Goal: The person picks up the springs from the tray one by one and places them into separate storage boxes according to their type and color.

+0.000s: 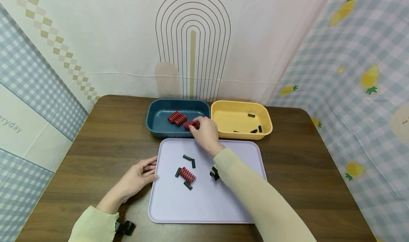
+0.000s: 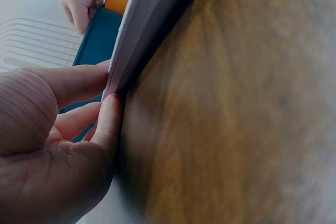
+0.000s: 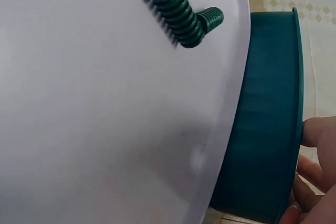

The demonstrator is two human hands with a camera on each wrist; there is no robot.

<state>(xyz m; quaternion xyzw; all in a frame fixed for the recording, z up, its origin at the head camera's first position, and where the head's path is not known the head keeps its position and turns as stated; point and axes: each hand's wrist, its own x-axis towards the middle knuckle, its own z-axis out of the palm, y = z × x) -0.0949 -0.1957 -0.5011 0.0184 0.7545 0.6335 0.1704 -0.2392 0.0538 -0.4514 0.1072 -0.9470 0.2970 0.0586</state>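
In the head view, the right hand [image 1: 206, 132] pinches a red spring [image 1: 187, 125] inside the blue bin [image 1: 159, 118], towards that bin's 4 o'clock corner; an uneven release could let it roll or knock the two red springs [image 1: 177, 119] lying at 10 o'clock from it. This bin sits at 11 o'clock from the middle of the lilac tray [image 1: 179, 208], and the yellow bin [image 1: 227, 119], with small dark springs [image 1: 251, 115] in it, at 1 o'clock. On the tray lies a loose red spring [image 1: 187, 175], with green springs [image 1: 188, 185] close to it at 9 and 6 o'clock and a pair further off at 12. The black wrist device [image 1: 214, 174] at 3 o'clock from that loose coil could sweep pieces aside if the forearm dropped. Well apart from the right hand, the left hand [image 1: 135, 178] rests its spread fingers against the tray's edge near 9 o'clock; a careless shove there might set the coils rolling. In the left wrist view, thumb and forefinger touch the rim; how hard they press cannot be told, but lifting that side could send the springs towards 3 o'clock. In the right wrist view, the bin's wall hides the pinched coil; fingers at 4 o'clock lie right by its rim, so knuckles could bump it, while two green springs touch near 12 o'clock, where nudging one would likely shift the other.
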